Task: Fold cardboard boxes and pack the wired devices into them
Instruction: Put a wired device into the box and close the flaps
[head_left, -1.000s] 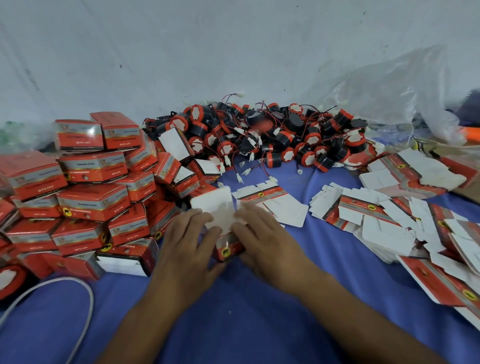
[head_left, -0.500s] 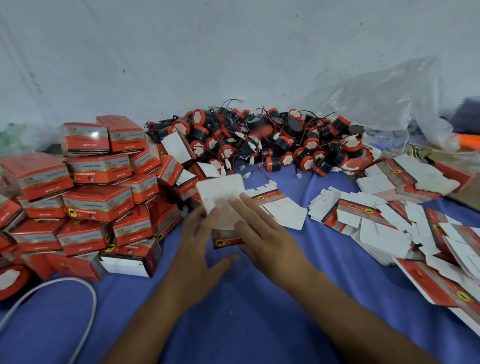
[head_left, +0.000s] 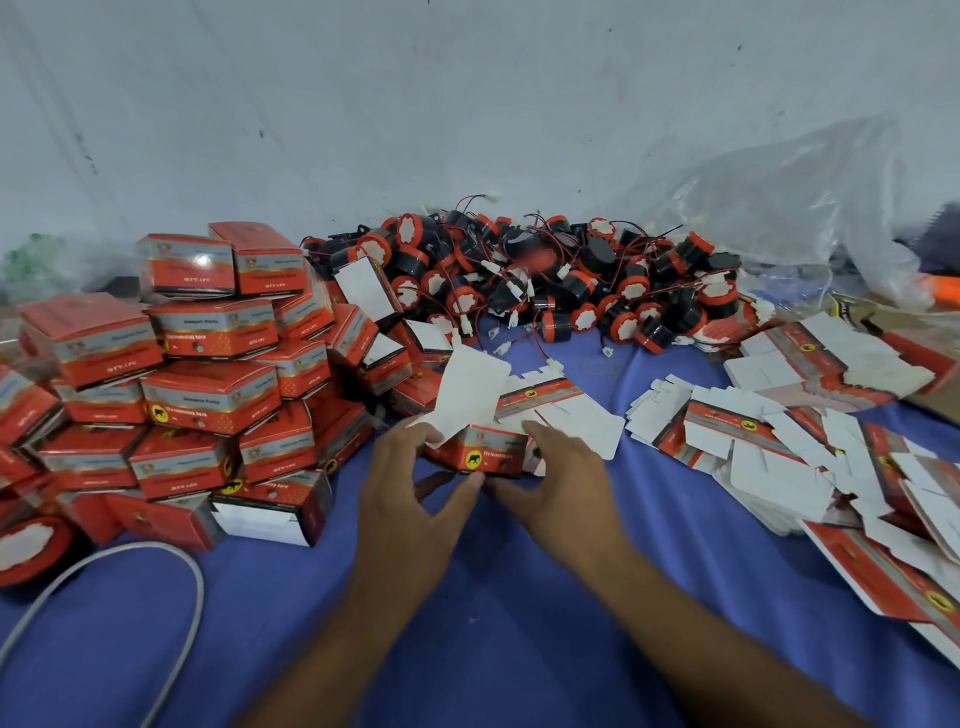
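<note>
— Both hands on one box, then?

— Yes. Left hand (head_left: 410, 499) curls its fingers over the box's upper left edge, with the thumb at the lower front edge. Right hand (head_left: 566, 483) wraps the box's right end, and its thumb meets the left thumb underneath.

— What surrounds them, biggest first?

— Finished boxes (head_left: 208, 395) are stacked over the whole left of the frame. Flat blanks (head_left: 779, 431) fan across the right. Wired devices (head_left: 545, 280), black and red, are heaped at upper centre against the wall. Everything lies on a blue cloth (head_left: 519, 623).

— So what has changed?

— A second ago both palms press a flat blank down onto the cloth. Half a second ago its white panel starts to lift. Now that blank stands opened up as the box in hand (head_left: 478, 454), at centre frame. Its red face with the yellow logo is turned to the camera, and its white flap (head_left: 467, 400) rises behind, tilted back.

— And for the task?

— My reading is that the sleeve is now squared into shape but not yet closed. One end needs its flaps tucked before anything goes in. I see no device in it, and the heap lies well beyond the hands, so a reach towards the upper centre would follow.

— Any risk?

— Thin card can spring flat again if the grip loosens.
</note>
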